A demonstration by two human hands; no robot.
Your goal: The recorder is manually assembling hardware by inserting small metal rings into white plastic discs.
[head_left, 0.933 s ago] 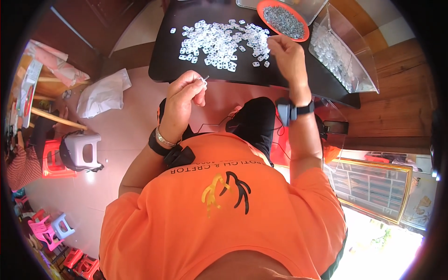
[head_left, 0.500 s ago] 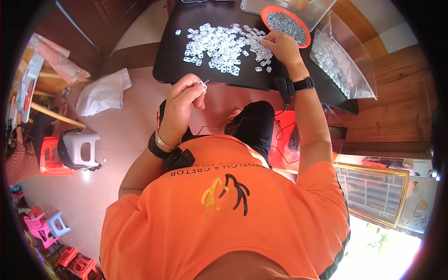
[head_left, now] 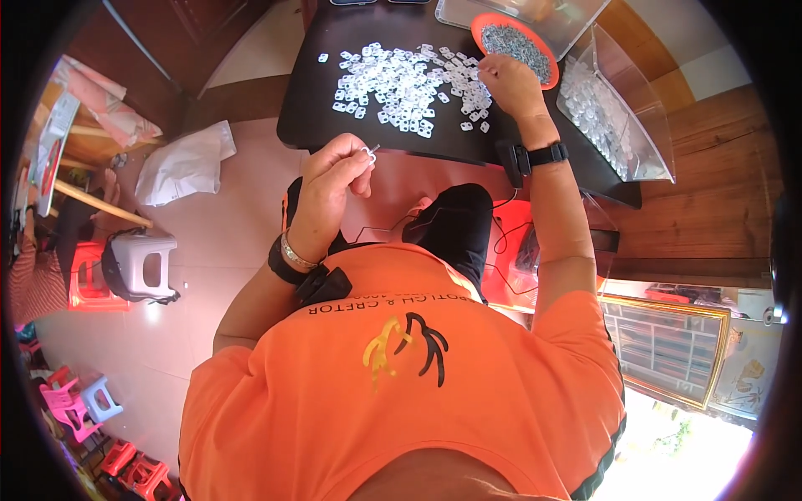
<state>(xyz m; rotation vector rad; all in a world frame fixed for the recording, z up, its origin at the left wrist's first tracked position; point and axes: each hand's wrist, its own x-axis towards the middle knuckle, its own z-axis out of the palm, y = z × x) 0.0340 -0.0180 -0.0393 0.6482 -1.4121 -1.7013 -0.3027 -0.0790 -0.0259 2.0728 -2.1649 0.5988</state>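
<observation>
Left hand: the left hand is pinching a small white piece between thumb and forefinger, just off the near edge of the table; a thin grey pin is sticking out from the piece.
Right hand: the right hand is hovering by the right edge of the loose pieces, just beside the dish, its fingers bending close together; whether they are gripping anything, I cannot tell, as the fingertips are too small and partly hidden.
White pieces: a wide heap of white pieces is lying across the middle of the table, with a smaller cluster spreading on its right and one piece sitting apart on the left.
Dark table: the black table is carrying all of these.
Orange dish: the round orange dish is holding many small grey metal parts, beyond the right hand.
Clear bin: on the right side, the clear bin is holding a pile of translucent pieces.
Wrists: the right one is wearing a black band, the left one a bracelet.
Floor: a white sheet is lying to the left, and a grey stool is standing beside a red stool.
</observation>
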